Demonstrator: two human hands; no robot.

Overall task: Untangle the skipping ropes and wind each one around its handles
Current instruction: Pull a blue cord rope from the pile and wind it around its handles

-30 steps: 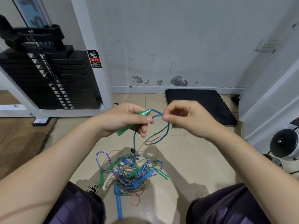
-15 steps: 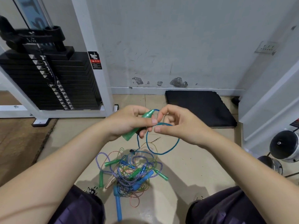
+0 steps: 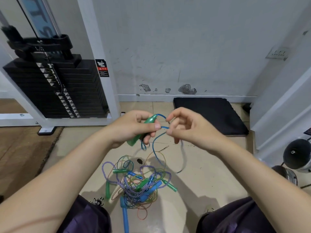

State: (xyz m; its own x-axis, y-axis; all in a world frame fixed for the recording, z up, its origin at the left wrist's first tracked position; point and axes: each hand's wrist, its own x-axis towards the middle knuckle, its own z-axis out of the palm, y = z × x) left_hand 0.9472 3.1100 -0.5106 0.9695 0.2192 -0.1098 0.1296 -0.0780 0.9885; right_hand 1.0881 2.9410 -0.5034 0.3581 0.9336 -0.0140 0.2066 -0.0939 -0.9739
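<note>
The tangled pile [image 3: 134, 184] lies on the floor between my knees. Above it my left hand [image 3: 133, 126] grips the green handle [image 3: 143, 130] as a spool — my right hand [image 3: 183, 128] pinches the blue rope [image 3: 157, 148] to guide it around.

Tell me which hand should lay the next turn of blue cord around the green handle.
Right hand: it pinches the blue cord beside the green handle, which the left hand holds steady.

The blue rope [image 3: 182, 153] blurs at centre right; the left hand [image 3: 134, 126] hides the green handle's [image 3: 143, 130] middle.
</note>
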